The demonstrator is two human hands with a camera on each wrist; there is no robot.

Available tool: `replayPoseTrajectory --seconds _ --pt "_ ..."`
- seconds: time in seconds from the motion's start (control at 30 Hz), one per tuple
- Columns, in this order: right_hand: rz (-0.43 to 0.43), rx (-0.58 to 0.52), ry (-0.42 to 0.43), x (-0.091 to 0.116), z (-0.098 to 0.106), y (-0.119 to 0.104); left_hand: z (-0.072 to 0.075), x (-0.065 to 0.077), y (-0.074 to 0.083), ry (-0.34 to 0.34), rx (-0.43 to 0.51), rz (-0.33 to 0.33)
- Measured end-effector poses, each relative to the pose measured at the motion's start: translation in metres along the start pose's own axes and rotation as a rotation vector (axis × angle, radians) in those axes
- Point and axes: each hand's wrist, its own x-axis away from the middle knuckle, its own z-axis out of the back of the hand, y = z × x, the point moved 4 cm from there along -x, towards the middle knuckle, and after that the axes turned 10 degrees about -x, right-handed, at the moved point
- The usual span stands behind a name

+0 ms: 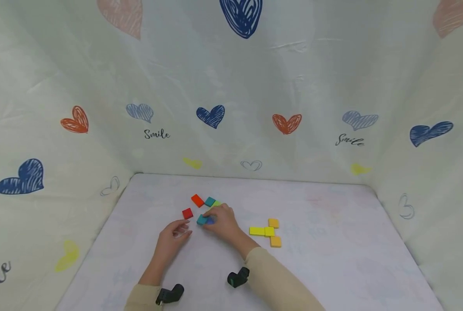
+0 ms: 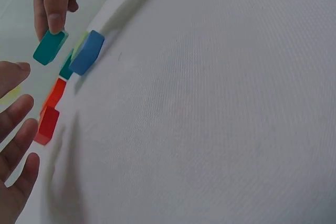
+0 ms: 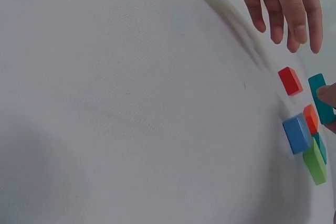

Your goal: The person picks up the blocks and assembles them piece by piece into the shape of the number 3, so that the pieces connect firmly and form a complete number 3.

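The right hand (image 3: 329, 95) pinches a teal block (image 3: 324, 114).

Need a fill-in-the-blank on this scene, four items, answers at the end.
1. The right hand pinches a ____ rectangular block.
2. The left hand holds ____.
3. A yellow square block lies between ____ light-orange square blocks.
4. Black lettering on the white heart-printed backdrop reads ____.
Missing words: teal; nothing; two; Smile.
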Motion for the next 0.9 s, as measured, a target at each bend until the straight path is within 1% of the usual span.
replayPoseTrajectory --seconds 0.13,0.23,0.47,0.53,0.7,0.9 --pt "-0.014 -0.014 0.012 0.009 0.012 0.003 -0.007 -0.002 0.008 -0.003 0.012 -0.041" --pt "-0.006 -0.011 0.026 0.015 0.019 0.005 -0.013 -0.004 0.013 -0.008 0.018 -0.064" --pt "0.013 -0.007 0.084 0.033 0.036 0.013 -0.026 -0.004 0.030 -0.035 0.036 -0.075" --pt "0.016 -0.003 0.103 0.039 0.041 0.016 -0.031 -0.004 0.035 -0.043 0.031 -0.087" --pt "-0.006 -0.010 0.137 0.054 0.053 0.023 -0.043 -0.005 0.045 -0.059 0.030 -0.125" --pt "-0.031 -0.030 0.189 0.072 0.070 0.029 -0.056 -0.007 0.056 -0.075 0.031 -0.152"
